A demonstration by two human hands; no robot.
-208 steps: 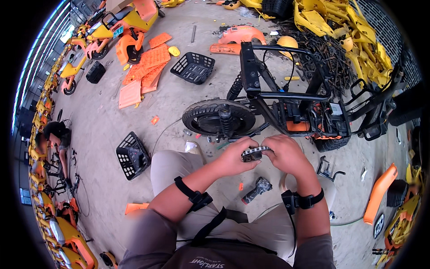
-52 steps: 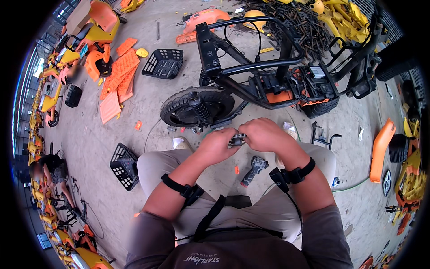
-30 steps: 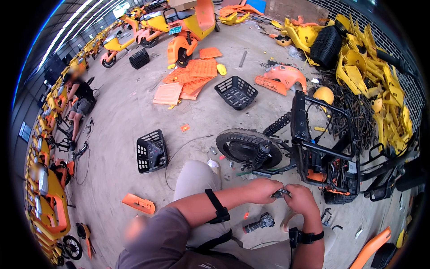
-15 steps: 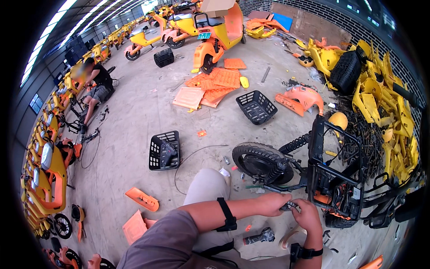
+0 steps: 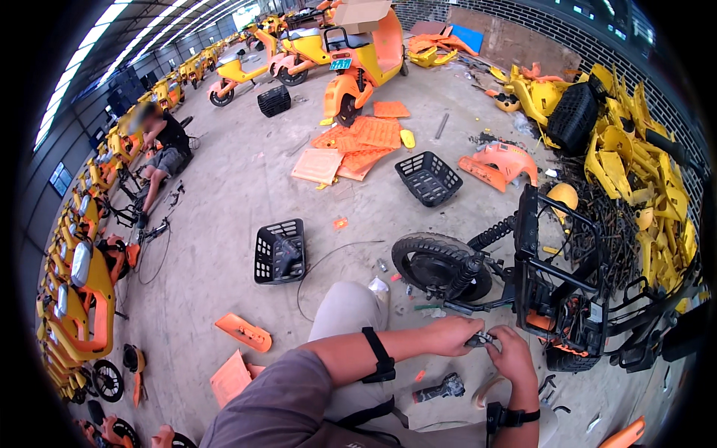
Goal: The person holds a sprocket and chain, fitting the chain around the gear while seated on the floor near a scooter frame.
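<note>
Low at the right of centre, my left hand [image 5: 455, 335] and my right hand [image 5: 512, 354] meet with fingers closed on a small dark metal part [image 5: 479, 339], its details partly covered by fingers. Just beyond them stands a stripped black scooter frame [image 5: 527, 261] with a fat-tyred wheel [image 5: 411, 254] and coil shock [image 5: 493, 233] toward its left. On the floor below my hands lies a grey power tool [image 5: 441, 390], close to my legs.
Black baskets [image 5: 265, 252] [image 5: 429, 177] lie on the floor, along with orange panels [image 5: 314, 166]. A co-worker [image 5: 168, 142] sits at the left beside rows of yellow scooters [image 5: 82, 291]. Yellow body parts [image 5: 665, 216] and dark metal scrap are heaped at the right.
The camera has swung up and leftward, showing more of the warehouse and co-worker; the frame now appears lower and farther right. Both hands still hold the small part, with slight finger shifts.
</note>
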